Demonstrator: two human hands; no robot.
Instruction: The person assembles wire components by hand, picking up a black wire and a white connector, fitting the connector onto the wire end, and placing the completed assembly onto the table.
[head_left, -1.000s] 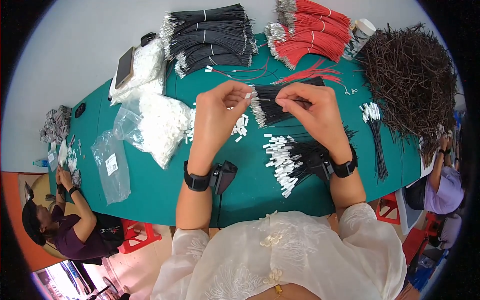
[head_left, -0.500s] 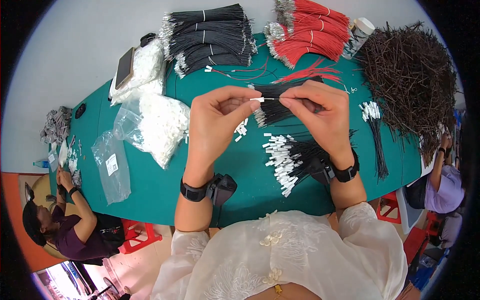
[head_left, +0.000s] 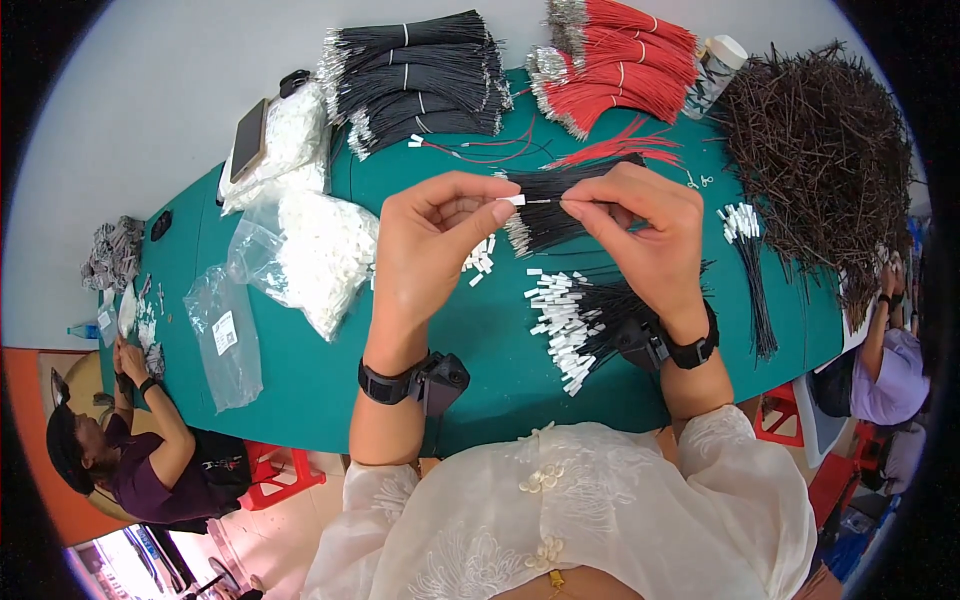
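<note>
My left hand [head_left: 425,240] pinches a small white connector housing [head_left: 516,200] between thumb and forefinger. Facing it, my right hand [head_left: 648,230] is closed on a thin black wire, whose metal terminal [head_left: 538,202] points at the housing. Whether the tip is inside the housing is too small to tell. Behind the fingers lies a bundle of black wires [head_left: 548,230]. Below my right hand is a heap of black wires with white housings [head_left: 565,325] on their ends. A few loose white housings [head_left: 482,262] lie beside my left hand.
Bundled black wires [head_left: 420,75] and red wires [head_left: 625,60] are stacked at the back of the green table [head_left: 470,385]. Bags of white housings [head_left: 325,245] lie left. At right stand a bottle [head_left: 715,75] and a large dark wire pile [head_left: 815,150]. Co-workers sit at both ends.
My right hand has shifted very slightly to the right with the wire. The left hand keeps its pinch on the housing, nearly in the same place.
</note>
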